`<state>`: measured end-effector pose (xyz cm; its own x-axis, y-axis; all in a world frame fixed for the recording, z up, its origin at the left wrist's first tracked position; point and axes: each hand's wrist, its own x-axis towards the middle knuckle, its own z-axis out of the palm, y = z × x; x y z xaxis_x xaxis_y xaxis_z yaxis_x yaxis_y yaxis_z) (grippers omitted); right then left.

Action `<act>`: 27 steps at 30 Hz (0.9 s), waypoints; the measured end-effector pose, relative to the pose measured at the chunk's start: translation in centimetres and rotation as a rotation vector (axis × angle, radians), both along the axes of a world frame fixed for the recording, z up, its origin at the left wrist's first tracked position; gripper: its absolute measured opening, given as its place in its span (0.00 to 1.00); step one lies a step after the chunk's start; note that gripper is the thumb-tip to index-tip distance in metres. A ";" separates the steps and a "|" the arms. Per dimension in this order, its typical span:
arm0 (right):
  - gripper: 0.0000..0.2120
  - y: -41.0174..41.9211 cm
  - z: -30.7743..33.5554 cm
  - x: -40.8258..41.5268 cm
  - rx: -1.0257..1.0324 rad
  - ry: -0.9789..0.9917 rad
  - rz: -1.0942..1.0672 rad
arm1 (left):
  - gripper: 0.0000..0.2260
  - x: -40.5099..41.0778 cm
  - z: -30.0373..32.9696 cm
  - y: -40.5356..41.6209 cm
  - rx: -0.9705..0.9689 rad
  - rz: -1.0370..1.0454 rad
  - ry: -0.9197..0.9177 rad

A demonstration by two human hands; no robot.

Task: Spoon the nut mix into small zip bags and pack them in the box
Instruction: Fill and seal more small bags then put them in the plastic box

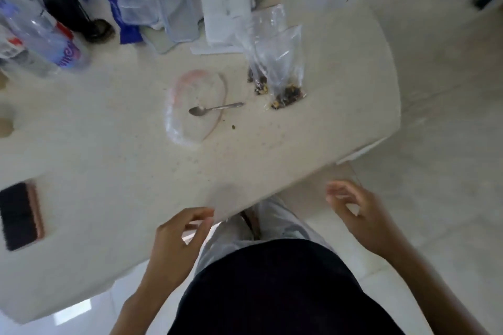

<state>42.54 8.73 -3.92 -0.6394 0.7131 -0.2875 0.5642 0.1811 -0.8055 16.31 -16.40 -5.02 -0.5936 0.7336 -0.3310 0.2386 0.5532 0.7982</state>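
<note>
Plainly idle, both hands, down at the near edge of the table (272, 149): left hand (177, 236) loosely curled over the rim, right hand (359, 215) loosely curled off the edge over the floor, neither holding anything.

Ahead and well apart from both, a spoon (215, 109) — bowl resting on a flat, near-empty large clear bag (190, 106), handle running out to the right, long axis roughly crosswise to the reach. Handle end turned toward the right hand's side, though the left hand sits somewhat nearer in a straight line. Probably a forward reach next, either to the spoon or to the filled bags.

Just right of the spoon handle, two small zip bags (280, 68) standing side by side, touching or overlapping, each with a dark clump of nut mix at the bottom; tops leaning away. Closer to the right hand's line of reach.

Count: one spoon, two filled small bags, one large flat bag, one stray green crumb (233, 127) near it. No box clearly picked out — far clutter of plastic and paper too blurred to sort. Also a dark brush (20, 217) at the left edge and a plastic bottle (40, 32) far left.
</note>
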 end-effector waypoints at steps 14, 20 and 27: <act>0.07 0.2 6.6 11.1 0.052 0.075 -0.672 | 0.08 0.5 4.6 16.9 0.072 -0.591 0.017; 0.08 6.0 6.2 19.9 0.098 0.041 -0.721 | 0.08 8.7 4.1 26.9 0.102 -0.645 0.055; 0.08 17.6 7.3 33.8 0.089 -0.039 -0.662 | 0.05 22.0 3.7 38.4 0.108 -0.583 -0.023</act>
<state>76.38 26.31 3.36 -0.0486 0.9735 -0.2235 0.6073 -0.1488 -0.7804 38.33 22.04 -1.30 -0.0765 0.9667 -0.2441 0.4607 0.2514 0.8512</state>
